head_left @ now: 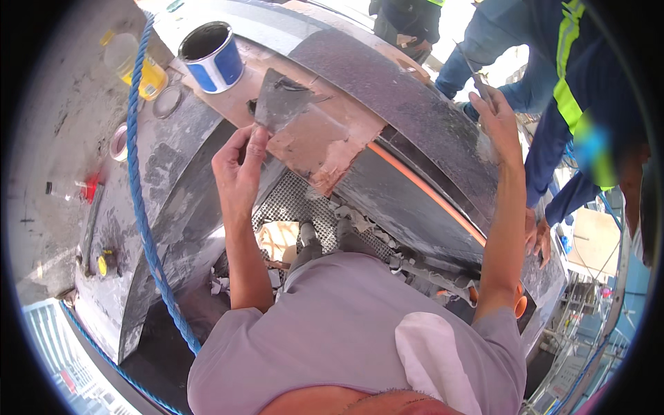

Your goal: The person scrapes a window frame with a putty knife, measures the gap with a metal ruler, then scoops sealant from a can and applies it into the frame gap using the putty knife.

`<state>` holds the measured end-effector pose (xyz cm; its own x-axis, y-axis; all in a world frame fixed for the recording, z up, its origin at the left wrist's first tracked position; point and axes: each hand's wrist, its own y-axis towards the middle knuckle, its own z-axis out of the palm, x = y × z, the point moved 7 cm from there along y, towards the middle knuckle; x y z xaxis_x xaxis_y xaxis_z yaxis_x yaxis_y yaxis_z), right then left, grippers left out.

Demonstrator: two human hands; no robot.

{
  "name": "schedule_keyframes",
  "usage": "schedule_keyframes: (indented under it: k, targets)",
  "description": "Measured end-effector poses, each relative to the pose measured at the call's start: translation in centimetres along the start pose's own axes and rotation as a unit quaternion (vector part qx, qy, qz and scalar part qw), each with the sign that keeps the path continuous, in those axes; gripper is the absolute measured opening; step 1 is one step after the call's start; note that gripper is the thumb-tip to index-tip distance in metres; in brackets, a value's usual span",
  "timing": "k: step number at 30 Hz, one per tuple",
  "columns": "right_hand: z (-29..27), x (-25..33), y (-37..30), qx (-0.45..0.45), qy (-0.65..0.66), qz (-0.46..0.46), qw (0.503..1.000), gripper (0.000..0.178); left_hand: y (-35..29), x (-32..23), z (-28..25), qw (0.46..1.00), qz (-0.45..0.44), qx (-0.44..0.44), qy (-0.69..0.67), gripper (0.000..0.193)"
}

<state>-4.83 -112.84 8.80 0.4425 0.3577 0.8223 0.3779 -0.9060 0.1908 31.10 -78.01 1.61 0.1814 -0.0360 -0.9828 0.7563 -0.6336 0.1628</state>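
Plate (282, 109) was smeared grey, board (318, 142) patched brown and pinkish. Tin (220, 71) was banded blue/white, rope (137, 187) coloured blue; navy jacket (609, 83) was striped lime-yellow.

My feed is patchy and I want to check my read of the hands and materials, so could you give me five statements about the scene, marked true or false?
1. The person's left hand holds a thin, flat grey plate. True.
2. The person's right hand is empty. False: the right hand holds a slim tool with a narrow blade.
3. The blue-and-white cylindrical can is open at the top. True.
4. The twisted blue rope passes to the right of the can. False: in this view, the rope passes to the can's left.
5. A white cloth lies against the person's grey shirt. True.
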Motion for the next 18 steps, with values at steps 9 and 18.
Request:
schedule_keyframes:
  k: [9, 18]
  targets:
    - [1.0, -2.1, 5.9, 0.119, 0.039, 0.095, 0.988, 0.04, -0.9, 2.0, 1.6, 0.995, -0.022, -0.098, -0.01, 0.036]
    - [2.3, -5.3, 11.4, 0.212, -0.013, 0.088, 0.973, 0.042, -2.5, 3.8, 1.9, 0.984, -0.028, -0.167, -0.052, 0.036]
